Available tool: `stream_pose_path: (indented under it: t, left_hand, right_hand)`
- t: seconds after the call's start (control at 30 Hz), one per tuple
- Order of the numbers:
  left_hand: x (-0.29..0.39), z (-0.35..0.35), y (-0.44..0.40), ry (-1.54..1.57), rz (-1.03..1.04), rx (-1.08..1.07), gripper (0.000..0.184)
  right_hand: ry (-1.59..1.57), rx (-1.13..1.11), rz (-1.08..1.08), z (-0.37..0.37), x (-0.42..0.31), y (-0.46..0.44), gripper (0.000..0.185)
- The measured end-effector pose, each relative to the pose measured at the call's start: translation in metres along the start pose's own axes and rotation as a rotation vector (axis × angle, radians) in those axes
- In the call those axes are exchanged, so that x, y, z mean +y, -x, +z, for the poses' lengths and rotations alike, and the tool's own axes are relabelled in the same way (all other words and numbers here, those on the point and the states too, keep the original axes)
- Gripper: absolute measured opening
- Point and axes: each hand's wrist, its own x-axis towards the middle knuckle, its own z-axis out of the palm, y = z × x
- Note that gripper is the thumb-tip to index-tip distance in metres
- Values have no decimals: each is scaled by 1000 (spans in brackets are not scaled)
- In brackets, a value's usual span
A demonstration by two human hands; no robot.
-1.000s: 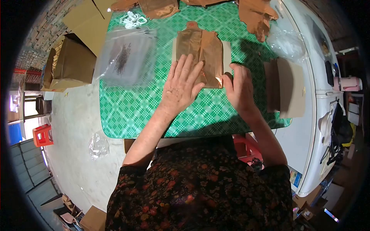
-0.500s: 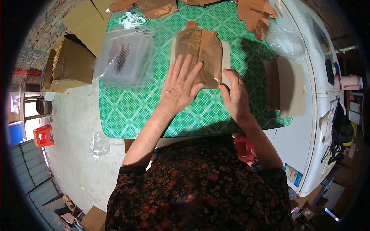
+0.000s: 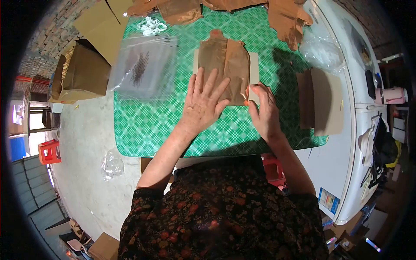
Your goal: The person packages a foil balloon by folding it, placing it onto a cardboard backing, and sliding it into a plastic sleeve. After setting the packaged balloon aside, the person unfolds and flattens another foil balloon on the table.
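Brick wall [image 3: 52, 39] in the background, pale concrete floor [image 3: 91, 147], and a table [image 3: 151, 128] with a green plaid cover that looks kinda shiny. So, from the head camera (only view I've got): smack in the middle of the table is a folded brown piece [image 3: 229, 54], thin and a bit glossy, with a small neck-like tab sticking up at its far end. It's lying flat over a pale card sheet [image 3: 255, 69], which pokes out on both sides of it.

Left hand [image 3: 203, 104] is palm down, fingers spread out, resting on the near left part of the brown piece. Right hand [image 3: 264, 108] is at the near right corner, thumb and index curved with a gap showing between them. Honestly can't tell if it's actually pinching the edge or just touching it.

Around that: a stack of clear plastic bags [image 3: 160, 65] with dark print to the left, and a tangle of white cord [image 3: 151, 26] just beyond. More brown pieces [image 3: 184, 9] are bunched along the far edge. Over on the right you've got a crumpled clear bag [image 3: 323, 52] and some cardboard sheets [image 3: 329, 102], right next to a big white appliance [image 3: 344, 164]. Off to the left there's an open cardboard box [image 3: 86, 71], plus a red stool [image 3: 52, 152] and some crumpled plastic [image 3: 112, 165] down on the floor.
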Motion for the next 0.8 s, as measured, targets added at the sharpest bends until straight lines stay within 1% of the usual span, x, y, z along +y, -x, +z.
stream_pose_path:
  t: [0.17, 0.37, 0.57, 0.6, 0.7, 0.8]
  left_hand:
    - [1, -2, 3, 17, 2, -13, 60]
    - [11, -12, 22, 45, 1, -34, 60]
    - [29, -30, 59, 77, -28, -131, 61]
    - [31, -33, 66, 88, -31, -150, 61]
    - [38, -37, 84, 114, -42, -179, 63]
    - [41, -37, 91, 117, -45, -173, 64]
  right_hand:
    - [21, -26, -35, -2, 2, 3, 54]
    - [13, -102, -5, -10, -11, 21, 57]
    - [64, -109, -25, -18, -41, 53, 48]
    - [70, -126, -6, -20, -46, 60, 43]
    - [74, -186, 19, -28, -59, 72, 40]
    - [14, -72, -89, -29, -60, 68, 38]
